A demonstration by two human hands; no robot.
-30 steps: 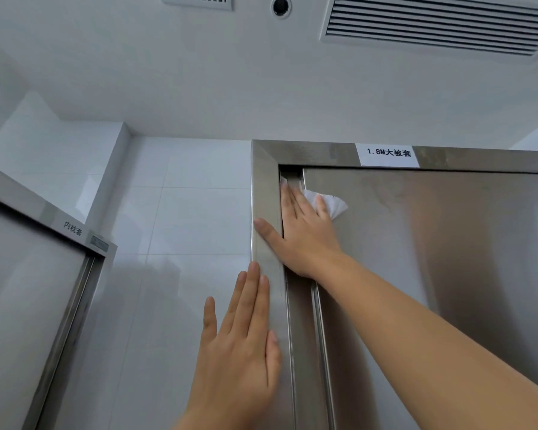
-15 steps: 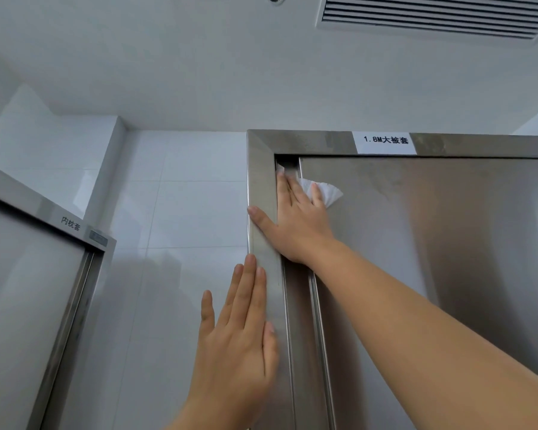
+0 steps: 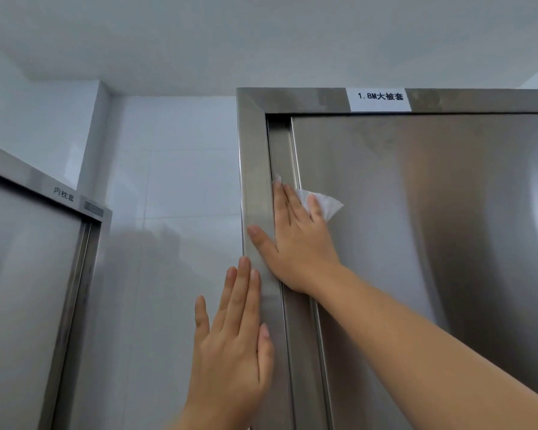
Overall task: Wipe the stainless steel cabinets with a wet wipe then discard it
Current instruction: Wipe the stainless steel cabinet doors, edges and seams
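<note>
A tall stainless steel cabinet [image 3: 416, 243] fills the right side, with a white label on its top rail. My right hand [image 3: 295, 240] lies flat with straight fingers on the cabinet's left door edge and presses a white wet wipe [image 3: 326, 203] against the steel. The wipe sticks out past my fingertips to the right. My left hand [image 3: 233, 346] rests flat and open lower down, against the cabinet's left frame post [image 3: 253, 181] and the wall beside it.
A second stainless steel cabinet [image 3: 28, 290] with a small label stands at the left. White wall tiles [image 3: 174, 197] run between the two cabinets. The ceiling is close above.
My right hand has slid the wipe down the door's left edge, away from the top corner. The left hand has stayed flat on the frame post.
</note>
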